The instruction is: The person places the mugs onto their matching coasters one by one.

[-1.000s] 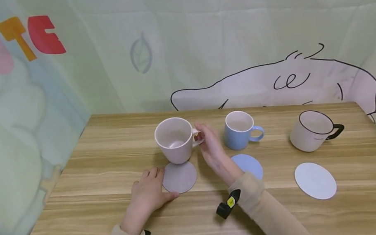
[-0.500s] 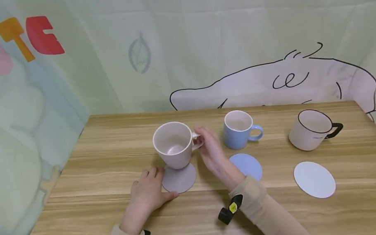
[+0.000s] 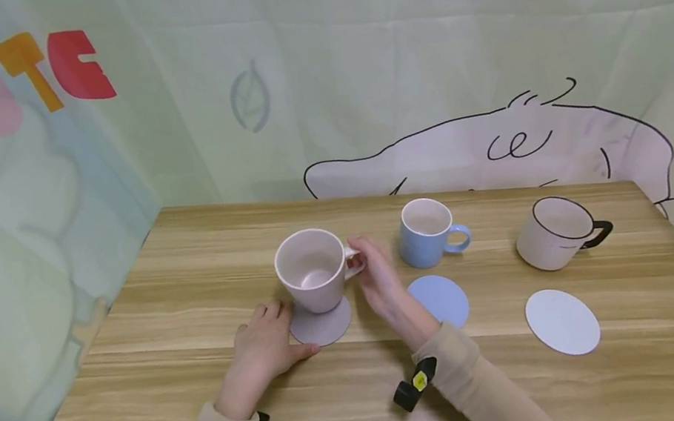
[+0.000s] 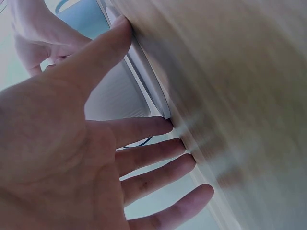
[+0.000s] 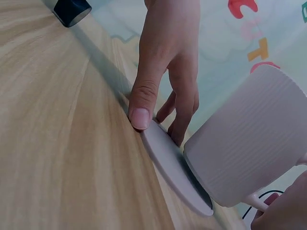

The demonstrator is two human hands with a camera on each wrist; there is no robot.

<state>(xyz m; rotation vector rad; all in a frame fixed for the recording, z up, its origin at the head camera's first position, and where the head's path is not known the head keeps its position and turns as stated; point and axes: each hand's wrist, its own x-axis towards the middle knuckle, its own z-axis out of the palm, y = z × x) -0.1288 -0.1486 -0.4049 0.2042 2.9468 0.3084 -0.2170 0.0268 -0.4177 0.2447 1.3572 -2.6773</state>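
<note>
A pinkish-white mug [image 3: 313, 275] is over a round mauve-grey coaster [image 3: 324, 329]. My right hand [image 3: 382, 281] grips the mug's handle from the right. In the right wrist view the ribbed mug [image 5: 252, 139] has its base close above the coaster [image 5: 175, 172]; a dark gap shows along part of it, and whether they touch I cannot tell. On the coaster's left side my left hand [image 3: 266, 343] lies on the table with thumb and fingers spread. Its thumb and index finger touch the coaster's edge in the left wrist view, the fingers [image 4: 148, 158] nearly straight.
Right of my right hand stand a light blue mug [image 3: 425, 234] and, farther off, a white mug [image 3: 552, 240] with black rim and handle. A blue coaster [image 3: 440, 297] lies partly behind my right forearm. A white coaster [image 3: 563, 322] lies at right. Printed cloth [image 3: 419, 60] hangs behind the table.
My right hand has brought the pinkish-white mug toward me, so it covers more of the mauve-grey coaster. The left hand has stayed in place at the coaster's edge.
</note>
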